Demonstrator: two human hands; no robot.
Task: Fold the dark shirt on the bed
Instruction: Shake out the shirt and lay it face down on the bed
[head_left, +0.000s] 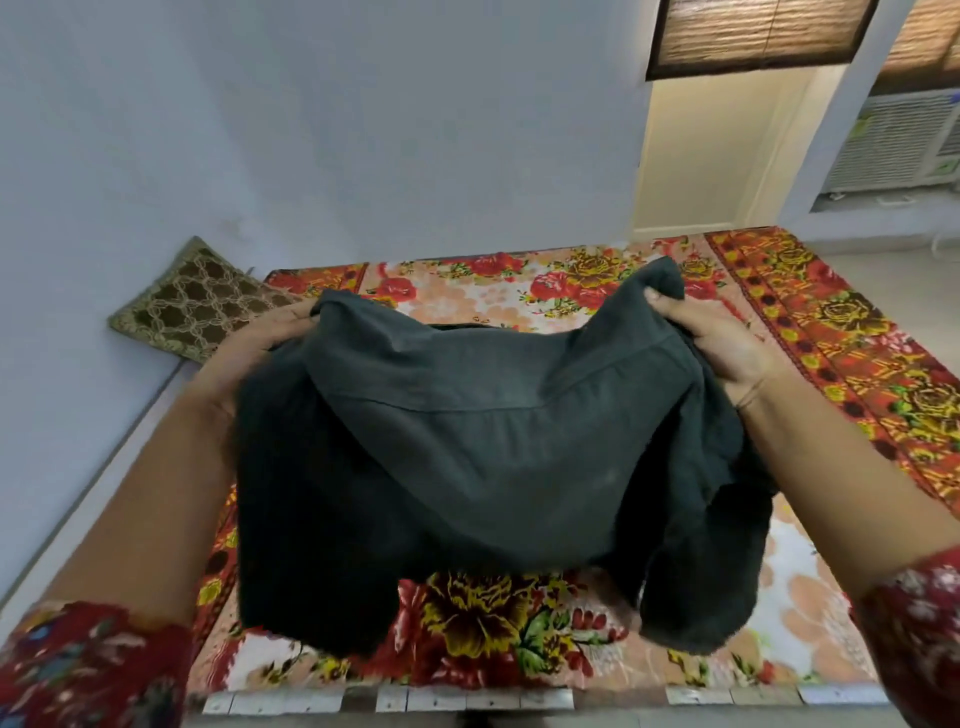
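I hold the dark shirt in the air above the bed; it does not lie flat yet. My left hand grips one upper corner and my right hand grips the other, with the cloth bunched in both. The hands are well apart, and the shirt sags between them. I judge this is the spreading step, before any fold. Next I should lower it flat on the bed and smooth it.

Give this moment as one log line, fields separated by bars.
dark shirt: held up over bed | left hand: grips shirt | right hand: grips shirt | fold: not done
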